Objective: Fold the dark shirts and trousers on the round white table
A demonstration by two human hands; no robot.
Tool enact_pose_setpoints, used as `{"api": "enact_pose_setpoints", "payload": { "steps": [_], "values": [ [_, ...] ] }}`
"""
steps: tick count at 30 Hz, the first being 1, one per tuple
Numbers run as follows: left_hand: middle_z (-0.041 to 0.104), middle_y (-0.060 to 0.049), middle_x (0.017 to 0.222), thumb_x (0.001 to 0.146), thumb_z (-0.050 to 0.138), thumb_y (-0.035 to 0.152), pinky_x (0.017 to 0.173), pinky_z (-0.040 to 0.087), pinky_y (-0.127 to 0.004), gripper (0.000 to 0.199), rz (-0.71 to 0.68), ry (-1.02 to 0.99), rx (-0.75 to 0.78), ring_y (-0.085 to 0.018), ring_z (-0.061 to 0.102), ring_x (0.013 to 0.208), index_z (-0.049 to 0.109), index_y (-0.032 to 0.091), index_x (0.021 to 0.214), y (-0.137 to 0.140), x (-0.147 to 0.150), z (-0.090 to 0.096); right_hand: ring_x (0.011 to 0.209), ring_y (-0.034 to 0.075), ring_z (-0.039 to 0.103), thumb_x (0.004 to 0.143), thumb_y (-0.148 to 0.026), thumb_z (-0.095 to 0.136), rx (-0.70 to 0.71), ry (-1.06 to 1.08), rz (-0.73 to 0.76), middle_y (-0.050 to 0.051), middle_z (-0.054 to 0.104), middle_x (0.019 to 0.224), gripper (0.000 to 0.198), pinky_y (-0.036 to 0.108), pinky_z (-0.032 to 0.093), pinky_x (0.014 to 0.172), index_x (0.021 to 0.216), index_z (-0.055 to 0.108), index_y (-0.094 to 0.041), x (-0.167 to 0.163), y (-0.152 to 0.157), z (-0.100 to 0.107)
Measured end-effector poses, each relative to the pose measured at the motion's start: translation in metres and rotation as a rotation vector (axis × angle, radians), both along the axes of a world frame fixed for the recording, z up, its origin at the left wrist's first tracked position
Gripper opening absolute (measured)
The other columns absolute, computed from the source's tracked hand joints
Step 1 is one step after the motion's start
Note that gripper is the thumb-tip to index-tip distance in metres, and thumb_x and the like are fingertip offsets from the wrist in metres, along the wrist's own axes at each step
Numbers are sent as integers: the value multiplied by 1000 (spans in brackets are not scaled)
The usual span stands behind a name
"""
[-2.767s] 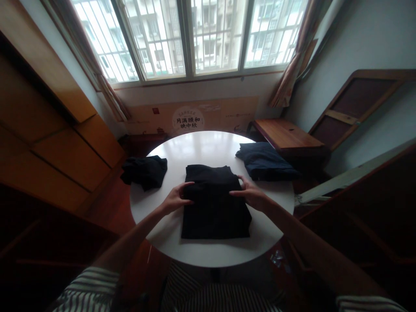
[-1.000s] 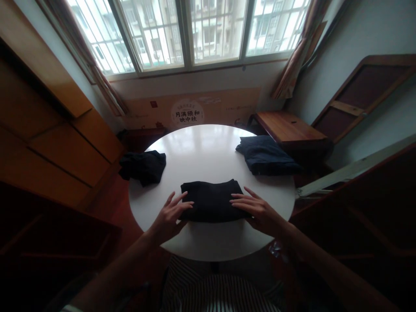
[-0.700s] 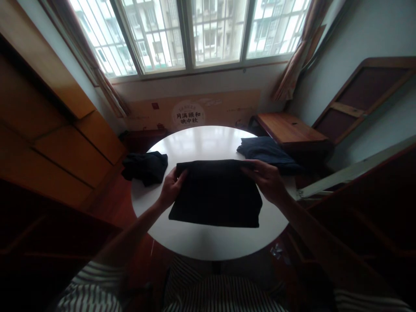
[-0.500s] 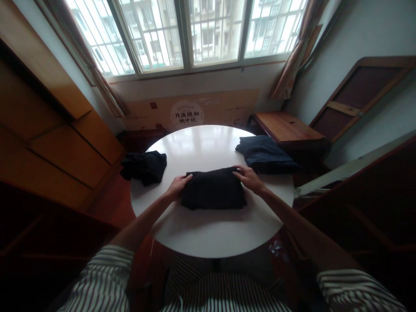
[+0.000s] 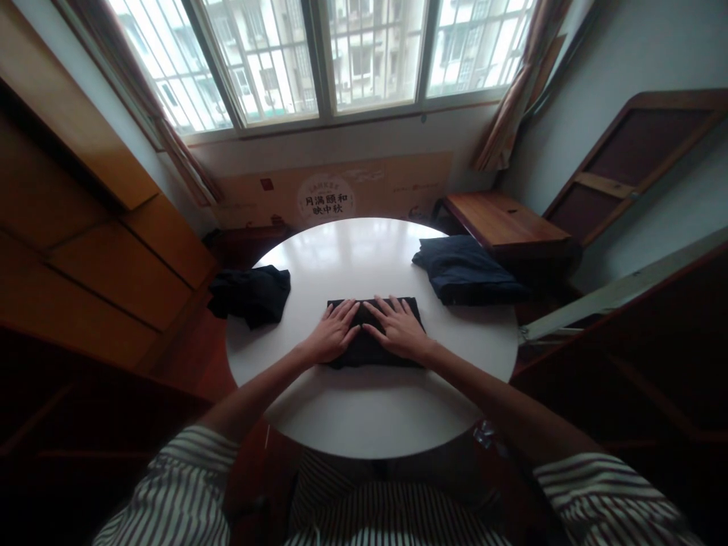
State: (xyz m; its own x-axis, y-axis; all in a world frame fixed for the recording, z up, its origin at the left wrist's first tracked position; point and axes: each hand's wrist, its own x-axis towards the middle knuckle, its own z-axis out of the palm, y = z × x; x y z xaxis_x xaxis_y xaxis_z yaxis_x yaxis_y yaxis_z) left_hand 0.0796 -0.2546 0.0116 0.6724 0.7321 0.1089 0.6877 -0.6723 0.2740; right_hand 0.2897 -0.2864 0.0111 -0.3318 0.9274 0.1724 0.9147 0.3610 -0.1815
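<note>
A folded black garment [image 5: 372, 353] lies as a flat rectangle near the middle of the round white table [image 5: 369, 413]. Its exact kind does not show. My left hand [image 5: 333, 331] rests flat on its left half with the fingers spread. On the right half, my right hand [image 5: 398, 330] lies palm down, its fingers also apart. The two sets of fingertips almost meet at the centre of the cloth. Both hands cover much of the upper surface.
A crumpled black cloth [image 5: 250, 294] lies at the table's left edge and hangs partly over it. Folded dark blue clothing [image 5: 469, 269] sits at the right edge. Behind it stands a low wooden table [image 5: 506, 218]. Wooden cabinets [image 5: 114, 265] line the left side.
Both hands have let go of the garment's upper corners and moved inward, now lying flat on top of it. The other clothes have stayed where they were.
</note>
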Motion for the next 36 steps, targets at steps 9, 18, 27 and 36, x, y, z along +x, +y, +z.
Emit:
{"api": "enact_pose_setpoints", "payload": {
  "steps": [9, 18, 27, 36],
  "values": [
    [53, -13, 144, 103, 36, 35, 114, 40, -39, 46, 27, -366, 26, -22, 51, 133, 48, 15, 143, 27, -82, -24, 137, 35, 40, 100, -46, 41, 113, 0, 36, 23, 48, 145, 56, 56, 27, 114, 138, 52, -7, 21, -17, 9],
    [71, -11, 116, 98, 51, 28, 89, 59, -34, 33, -153, -470, 61, -20, 69, 104, 66, 20, 125, 77, -66, -29, 106, 29, 55, 96, -25, 50, 185, -104, 537, 19, 62, 110, 30, 45, 46, 92, 116, 61, -5, -79, -35, 22],
    [73, -7, 111, 94, 43, 11, 95, 54, -36, 37, -51, -345, 52, -18, 67, 103, 71, 22, 116, 70, -63, -22, 90, 25, 57, 94, -5, 44, 285, -150, 643, 14, 62, 95, 21, 38, 51, 76, 98, 64, -7, -81, -43, -1],
    [69, -8, 121, 85, 42, 2, 102, 49, -37, 47, -36, -345, 163, -19, 62, 115, 67, 19, 121, 52, -27, 15, 115, 24, 60, 102, -23, 35, 196, 313, 211, 16, 67, 121, 37, 40, 47, 101, 119, 65, -11, -8, -3, 28]
  ]
}}
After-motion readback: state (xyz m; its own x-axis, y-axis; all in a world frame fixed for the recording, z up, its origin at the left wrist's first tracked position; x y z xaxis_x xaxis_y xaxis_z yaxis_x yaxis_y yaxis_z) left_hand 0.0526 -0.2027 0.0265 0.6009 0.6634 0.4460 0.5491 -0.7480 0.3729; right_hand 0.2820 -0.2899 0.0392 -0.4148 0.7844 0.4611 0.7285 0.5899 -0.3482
